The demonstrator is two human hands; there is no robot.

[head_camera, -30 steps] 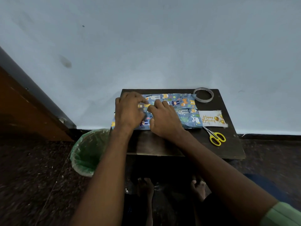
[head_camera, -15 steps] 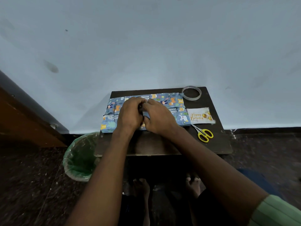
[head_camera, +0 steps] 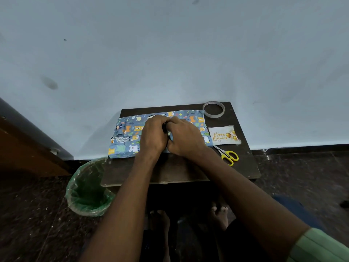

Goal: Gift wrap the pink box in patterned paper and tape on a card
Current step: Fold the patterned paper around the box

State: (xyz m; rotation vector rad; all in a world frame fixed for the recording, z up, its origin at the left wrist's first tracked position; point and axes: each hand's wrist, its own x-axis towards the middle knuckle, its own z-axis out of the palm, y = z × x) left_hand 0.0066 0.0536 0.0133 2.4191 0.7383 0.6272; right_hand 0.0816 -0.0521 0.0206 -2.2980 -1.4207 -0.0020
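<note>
Blue patterned paper with animal prints lies folded across the back of a small dark table. The pink box is hidden under the paper and my hands. My left hand and my right hand sit side by side on the middle of the paper. Their fingers are bent and their tips meet over the paper's upper fold, pinching it. A "Happy Birthday" card lies flat just right of the paper. A clear tape roll sits at the table's back right corner.
Yellow-handled scissors lie in front of the card near the table's right side. A bin with a green liner stands on the floor at the table's left front. A pale wall is right behind the table. Wooden furniture stands at the far left.
My two hands have drawn together on the middle of the paper, with the fingertips meeting higher on the fold. The card, tape and scissors lie as before.
</note>
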